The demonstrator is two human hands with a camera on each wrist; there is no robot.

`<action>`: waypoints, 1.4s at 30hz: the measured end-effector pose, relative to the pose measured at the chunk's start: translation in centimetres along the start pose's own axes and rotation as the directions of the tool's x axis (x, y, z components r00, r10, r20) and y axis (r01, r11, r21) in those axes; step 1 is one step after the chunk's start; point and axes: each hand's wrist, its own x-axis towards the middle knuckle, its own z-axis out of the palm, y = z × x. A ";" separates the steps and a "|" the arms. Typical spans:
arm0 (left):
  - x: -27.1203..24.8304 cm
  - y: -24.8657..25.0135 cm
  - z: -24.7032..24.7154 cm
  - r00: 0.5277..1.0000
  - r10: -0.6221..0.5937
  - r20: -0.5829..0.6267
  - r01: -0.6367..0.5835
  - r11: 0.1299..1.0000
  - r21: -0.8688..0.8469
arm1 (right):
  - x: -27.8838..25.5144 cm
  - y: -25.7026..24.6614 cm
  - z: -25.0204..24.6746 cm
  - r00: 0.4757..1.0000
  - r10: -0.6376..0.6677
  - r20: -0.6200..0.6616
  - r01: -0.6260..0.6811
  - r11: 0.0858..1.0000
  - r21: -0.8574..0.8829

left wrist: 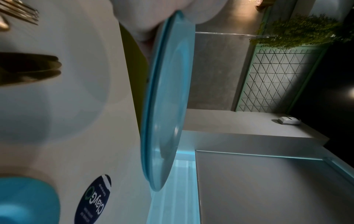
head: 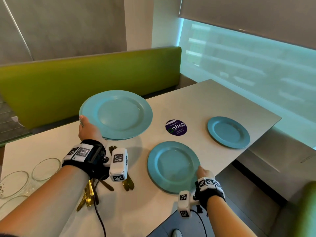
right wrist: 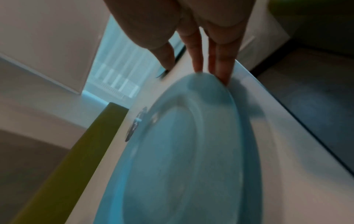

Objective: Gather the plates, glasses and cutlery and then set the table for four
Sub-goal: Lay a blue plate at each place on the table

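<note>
My left hand (head: 86,126) grips a stack of two light-blue plates (head: 118,115) by its near rim, thumb on top, and holds it above the table's far left side. The left wrist view shows the stack (left wrist: 168,98) edge-on, clear of the tabletop. Another blue plate (head: 172,166) lies flat near the front edge. My right hand (head: 203,171) touches its right rim with straight fingers (right wrist: 220,72); the plate (right wrist: 182,159) fills the right wrist view. A third blue plate (head: 228,132) lies at the far right corner.
Gold cutlery (head: 89,195) lies in a pile under my left wrist. Several clear glasses (head: 46,168) stand at the left. A round purple sticker (head: 176,127) marks the white table (head: 196,100). A green bench (head: 85,79) runs behind, and another green seat (head: 307,211) stands near right.
</note>
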 end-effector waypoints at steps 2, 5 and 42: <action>-0.3 0.0 0.5 0.999 -0.027 0.030 0.027 1.000 -0.007 | -0.2 -1.5 -0.6 0.997 -0.069 -0.033 0.066 0.994 -0.093; -0.9 0.0 1.5 0.993 -0.061 0.106 0.064 0.998 -0.024 | -1.8 -6.4 -0.9 0.953 -0.295 -0.067 0.293 0.955 -0.045; 9.4 -2.0 24.1 0.994 -0.076 -0.084 0.070 0.995 -0.074 | 23.4 -30.0 -3.9 0.917 -0.398 0.008 0.398 0.916 -0.045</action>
